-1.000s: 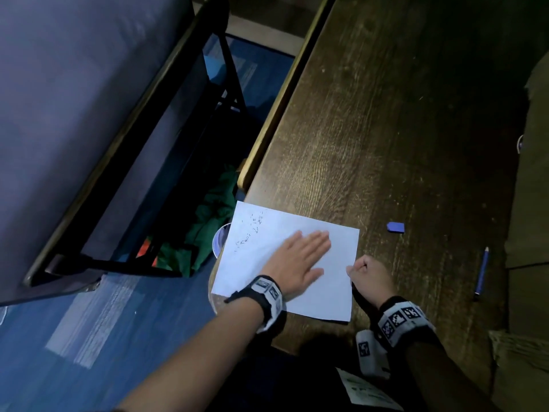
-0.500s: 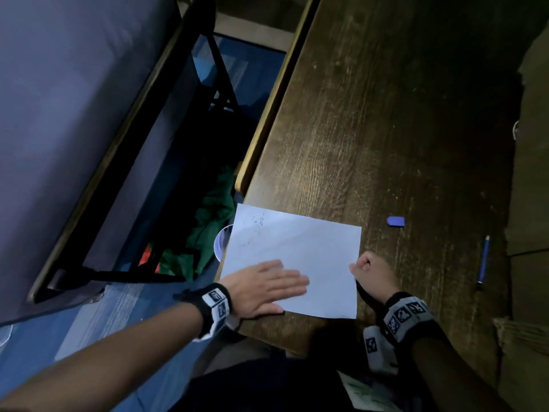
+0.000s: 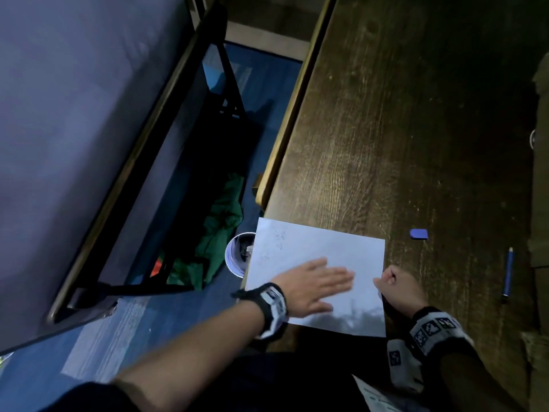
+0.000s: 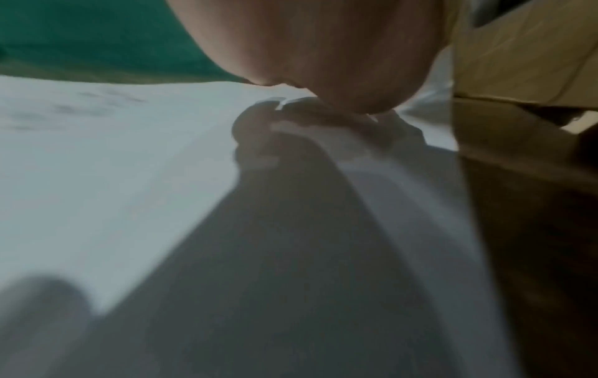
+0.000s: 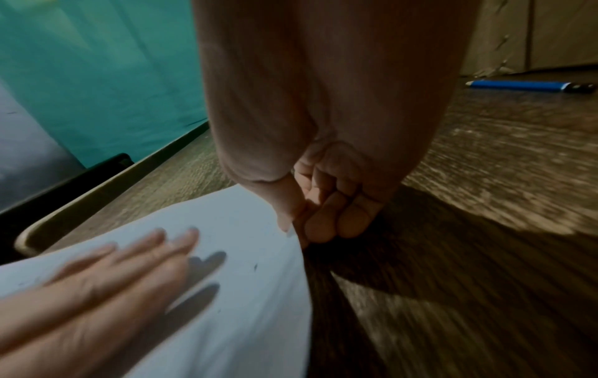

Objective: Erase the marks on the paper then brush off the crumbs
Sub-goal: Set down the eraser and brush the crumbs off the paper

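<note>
The paper [image 3: 320, 263] lies at the near left corner of the desk [image 3: 401, 129], the left hand [image 3: 312, 288] spread flat on it. Only the right wrist view shows the right hand [image 5: 323, 209] pinching the paper's right edge between thumb and curled fingers, while only the head view shows the eraser [image 3: 418, 234] lying far right of the sheet.

You see a dim scene; the white paper [image 3: 315, 257] is brightest, shadow darkens its 6 o'clock edge, the left hand [image 3: 312, 286] motion-blurred.
</note>
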